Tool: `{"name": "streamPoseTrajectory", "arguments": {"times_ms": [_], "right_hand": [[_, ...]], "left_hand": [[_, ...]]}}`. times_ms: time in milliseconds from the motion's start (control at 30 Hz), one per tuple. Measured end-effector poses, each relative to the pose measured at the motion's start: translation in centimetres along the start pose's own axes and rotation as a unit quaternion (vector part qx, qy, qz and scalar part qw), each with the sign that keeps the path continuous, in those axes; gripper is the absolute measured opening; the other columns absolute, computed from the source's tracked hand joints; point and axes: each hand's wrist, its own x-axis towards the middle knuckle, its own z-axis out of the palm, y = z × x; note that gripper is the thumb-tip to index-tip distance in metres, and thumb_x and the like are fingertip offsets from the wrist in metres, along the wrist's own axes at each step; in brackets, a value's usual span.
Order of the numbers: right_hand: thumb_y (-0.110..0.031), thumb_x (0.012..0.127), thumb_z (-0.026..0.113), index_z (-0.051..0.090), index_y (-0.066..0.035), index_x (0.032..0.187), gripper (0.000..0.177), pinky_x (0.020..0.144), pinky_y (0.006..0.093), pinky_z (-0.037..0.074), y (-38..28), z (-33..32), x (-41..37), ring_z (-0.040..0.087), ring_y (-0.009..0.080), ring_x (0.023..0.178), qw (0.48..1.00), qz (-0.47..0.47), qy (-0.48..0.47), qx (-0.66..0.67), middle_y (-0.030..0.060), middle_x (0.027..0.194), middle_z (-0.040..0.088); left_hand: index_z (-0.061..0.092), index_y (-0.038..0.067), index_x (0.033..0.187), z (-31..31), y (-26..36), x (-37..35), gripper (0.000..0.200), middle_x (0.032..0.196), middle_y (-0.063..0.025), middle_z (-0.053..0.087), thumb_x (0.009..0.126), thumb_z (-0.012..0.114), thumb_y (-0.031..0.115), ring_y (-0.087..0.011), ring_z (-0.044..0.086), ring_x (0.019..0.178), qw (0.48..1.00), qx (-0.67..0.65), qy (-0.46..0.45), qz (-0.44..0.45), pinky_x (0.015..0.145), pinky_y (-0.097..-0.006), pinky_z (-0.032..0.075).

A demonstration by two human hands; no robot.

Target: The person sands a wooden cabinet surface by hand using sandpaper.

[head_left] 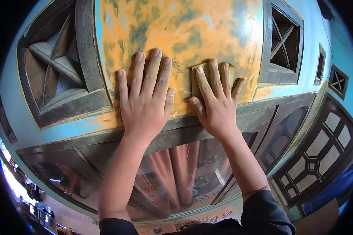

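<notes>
A wall panel [180,35] fills the upper middle of the view, patchy orange with grey smudges and bits of light blue. My left hand [144,111] lies flat on its lower left part, fingers stretched out and holding nothing. To the right, my right hand [219,111] presses a squarish tan piece of sandpaper [195,85] against the panel. The fingers of that hand are spread over the sheet, which shows between and around them; its underside is hidden.
Dark wooden vents with crossed bars, a left one [59,66] and a right one [283,43], flank the panel. Below runs a wooden frame [176,131] over glass with a brownish curtain [172,172] behind it. A panelled door [317,152] stands at right.
</notes>
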Motion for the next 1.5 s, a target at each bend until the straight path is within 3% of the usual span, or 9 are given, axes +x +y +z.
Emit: {"name": "streamPoseTrajectory", "arguments": {"times_ms": [333, 533, 633, 733, 967, 1067, 1200, 1367, 1500], "right_hand": [[-0.046, 0.097, 0.062, 0.043, -0.029, 0.158, 0.066, 0.111, 0.0836, 0.009, 0.0, -0.7, 1.1, 0.028, 0.0365, 0.154, 1.000, -0.020, 0.005, 0.006, 0.0071, 0.167, 0.033], [-0.045, 0.094, 0.067, 0.042, -0.029, 0.158, 0.071, 0.112, 0.0824, 0.005, -1.0, -0.6, 3.6, 0.030, 0.0356, 0.154, 0.998, -0.042, 0.024, 0.036, 0.0057, 0.166, 0.035], [-0.044, 0.091, 0.071, 0.043, -0.029, 0.158, 0.074, 0.111, 0.0826, 0.006, 0.2, -0.7, 2.0, 0.031, 0.0362, 0.153, 0.999, -0.041, 0.017, 0.031, 0.0068, 0.165, 0.038], [-0.045, 0.093, 0.068, 0.043, -0.029, 0.158, 0.071, 0.111, 0.0828, 0.007, 0.5, -0.6, 1.1, 0.029, 0.0356, 0.154, 1.000, -0.016, 0.002, 0.017, 0.0067, 0.166, 0.035], [-0.047, 0.095, 0.065, 0.041, -0.030, 0.159, 0.070, 0.111, 0.0838, 0.006, -0.5, -0.8, 2.4, 0.028, 0.0345, 0.155, 0.999, -0.026, 0.002, 0.032, 0.0047, 0.168, 0.033], [-0.047, 0.095, 0.065, 0.042, -0.029, 0.158, 0.070, 0.111, 0.0841, 0.006, -0.2, -0.7, 1.6, 0.028, 0.0348, 0.155, 1.000, -0.022, -0.002, 0.022, 0.0048, 0.168, 0.033], [-0.046, 0.093, 0.068, 0.042, -0.029, 0.158, 0.072, 0.110, 0.0844, 0.009, -1.9, -0.7, 3.7, 0.030, 0.0352, 0.154, 0.999, -0.038, 0.022, 0.017, 0.0049, 0.166, 0.036], [-0.046, 0.090, 0.071, 0.043, -0.030, 0.158, 0.075, 0.114, 0.0801, -0.003, 0.1, -0.8, 0.8, 0.029, 0.0368, 0.154, 0.999, 0.004, -0.007, 0.034, 0.0065, 0.167, 0.036], [-0.046, 0.091, 0.069, 0.042, -0.031, 0.158, 0.074, 0.112, 0.0820, 0.001, -1.0, -0.6, 3.2, 0.029, 0.0361, 0.154, 0.999, -0.022, 0.026, 0.030, 0.0061, 0.167, 0.035]], "left_hand": [[0.041, 0.015, 0.160, 0.1, 0.0, -1.2, 0.060, 0.168, -0.0083, 0.034, 0.107, 0.037, 0.043, -0.0353, 0.026, 0.156, 0.998, 0.056, -0.003, -0.014, 0.125, -0.0594, 0.012], [0.042, 0.013, 0.159, 0.1, 0.0, -1.5, 0.061, 0.167, -0.0106, 0.034, 0.107, 0.035, 0.045, -0.0376, 0.026, 0.155, 0.998, 0.064, -0.017, -0.023, 0.124, -0.0605, 0.011], [0.042, 0.013, 0.159, -0.1, 0.1, -1.9, 0.062, 0.167, -0.0116, 0.034, 0.107, 0.035, 0.045, -0.0387, 0.025, 0.156, 0.998, 0.055, -0.021, -0.033, 0.124, -0.0608, 0.010], [0.044, 0.019, 0.158, 0.4, 0.2, -2.3, 0.058, 0.168, -0.0058, 0.035, 0.105, 0.041, 0.041, -0.0346, 0.026, 0.156, 0.998, 0.028, -0.006, -0.049, 0.124, -0.0624, 0.008], [0.046, 0.016, 0.157, 0.2, 0.1, -2.3, 0.058, 0.166, -0.0085, 0.037, 0.106, 0.041, 0.042, -0.0367, 0.028, 0.155, 0.999, 0.022, -0.006, -0.042, 0.124, -0.0633, 0.009], [0.045, 0.008, 0.156, -0.1, -0.3, -2.6, 0.061, 0.166, -0.0146, 0.035, 0.106, 0.040, 0.042, -0.0403, 0.025, 0.156, 0.999, 0.035, -0.013, -0.009, 0.124, -0.0610, 0.008], [0.045, 0.008, 0.156, -0.3, -0.4, -2.5, 0.061, 0.166, -0.0151, 0.036, 0.106, 0.041, 0.042, -0.0406, 0.025, 0.156, 0.999, 0.033, -0.027, -0.007, 0.124, -0.0610, 0.008], [0.045, 0.007, 0.156, -0.5, -0.7, -2.7, 0.061, 0.166, -0.0153, 0.036, 0.105, 0.044, 0.041, -0.0411, 0.024, 0.156, 0.999, 0.012, -0.031, 0.009, 0.124, -0.0612, 0.008], [0.045, 0.007, 0.156, -0.7, -0.8, -2.7, 0.062, 0.166, -0.0153, 0.036, 0.104, 0.044, 0.042, -0.0416, 0.024, 0.156, 0.999, 0.024, -0.037, 0.013, 0.124, -0.0615, 0.008]]}}
